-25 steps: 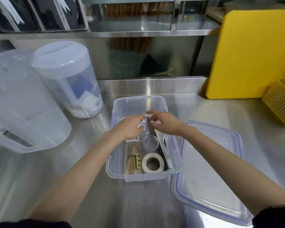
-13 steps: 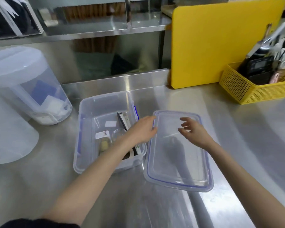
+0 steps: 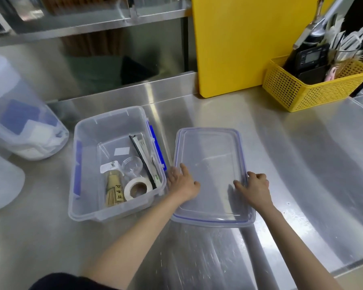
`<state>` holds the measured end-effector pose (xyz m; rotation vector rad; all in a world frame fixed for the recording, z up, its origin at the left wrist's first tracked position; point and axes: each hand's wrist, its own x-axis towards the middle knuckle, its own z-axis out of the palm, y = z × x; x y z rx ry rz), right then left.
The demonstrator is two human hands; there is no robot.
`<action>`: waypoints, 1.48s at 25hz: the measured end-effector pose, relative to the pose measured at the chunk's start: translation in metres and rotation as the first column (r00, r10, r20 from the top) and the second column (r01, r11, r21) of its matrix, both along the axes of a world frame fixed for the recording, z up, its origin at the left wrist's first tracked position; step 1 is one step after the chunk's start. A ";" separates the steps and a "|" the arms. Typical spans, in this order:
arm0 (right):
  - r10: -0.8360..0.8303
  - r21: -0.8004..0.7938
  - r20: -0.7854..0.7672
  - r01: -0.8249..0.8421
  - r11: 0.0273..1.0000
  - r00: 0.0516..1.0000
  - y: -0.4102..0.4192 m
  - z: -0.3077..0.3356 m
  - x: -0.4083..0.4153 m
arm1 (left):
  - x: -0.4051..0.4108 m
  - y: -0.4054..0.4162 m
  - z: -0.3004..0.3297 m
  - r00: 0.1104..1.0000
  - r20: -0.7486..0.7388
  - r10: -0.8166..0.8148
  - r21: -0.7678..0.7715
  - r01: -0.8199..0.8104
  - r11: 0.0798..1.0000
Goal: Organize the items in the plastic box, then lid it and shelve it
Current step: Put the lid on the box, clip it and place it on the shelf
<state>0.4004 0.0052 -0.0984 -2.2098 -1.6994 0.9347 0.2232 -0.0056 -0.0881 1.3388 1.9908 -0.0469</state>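
A clear plastic box (image 3: 86,208) with blue latches stands open on the steel counter. Inside lie a bamboo whisk (image 3: 113,190), a roll of white tape (image 3: 137,186), a small clear cup (image 3: 132,165) and long wrapped sticks (image 3: 145,156). Its clear lid (image 3: 210,155) with a blue seam lies flat just right of the box. My left hand (image 3: 181,183) grips the lid's left edge, thumb on top. My right hand (image 3: 255,188) grips the lid's right edge near the front.
A yellow cutting board (image 3: 235,42) leans at the back. A yellow basket (image 3: 310,91) with tools stands at the back right. Two large lidded translucent containers (image 3: 19,126) occupy the left. A steel shelf (image 3: 96,19) runs above the counter's back.
Both hands left the box's contents and moved right to the lid. They now hold its two long edges. The view has shifted right.
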 end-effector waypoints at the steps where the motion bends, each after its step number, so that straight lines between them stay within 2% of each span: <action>1: -0.012 0.000 0.000 0.012 1.000 1.000 0.000 -0.001 0.000 | 0.000 -0.002 -0.003 0.999 0.016 0.029 -0.023 -0.029 0.999; 6: -0.044 0.025 -0.033 0.045 0.999 0.998 -0.001 -0.007 -0.004 | 0.000 -0.008 -0.002 0.992 0.086 0.089 -0.014 -0.089 0.996; 12: -0.209 0.109 -0.257 0.243 0.964 0.944 -0.009 -0.006 0.000 | 0.001 -0.009 0.007 0.990 0.135 0.040 0.044 -0.046 0.998; 17: -0.294 0.123 -0.352 0.355 0.927 0.889 -0.005 0.004 0.017 | 0.003 -0.011 0.023 0.988 0.153 -0.012 0.209 -0.020 0.978; 22: -0.329 0.143 -0.460 0.435 0.889 0.824 0.000 0.020 0.017 | -0.002 -0.015 0.055 0.976 0.219 -0.013 0.451 -0.089 0.888; 28: -0.220 0.162 -0.556 0.364 0.917 0.802 0.005 0.037 -0.015 | -0.033 -0.030 0.081 0.944 0.318 0.083 0.615 -0.272 0.740; 32: -0.097 0.218 -0.507 0.237 0.947 0.857 0.007 0.047 -0.048 | -0.060 -0.046 0.086 0.905 0.377 0.197 0.630 -0.406 0.662; 37: 0.029 0.265 -0.504 0.123 0.956 0.863 0.005 0.059 -0.092 | -0.101 -0.069 0.083 0.823 0.444 0.353 0.599 -0.566 0.567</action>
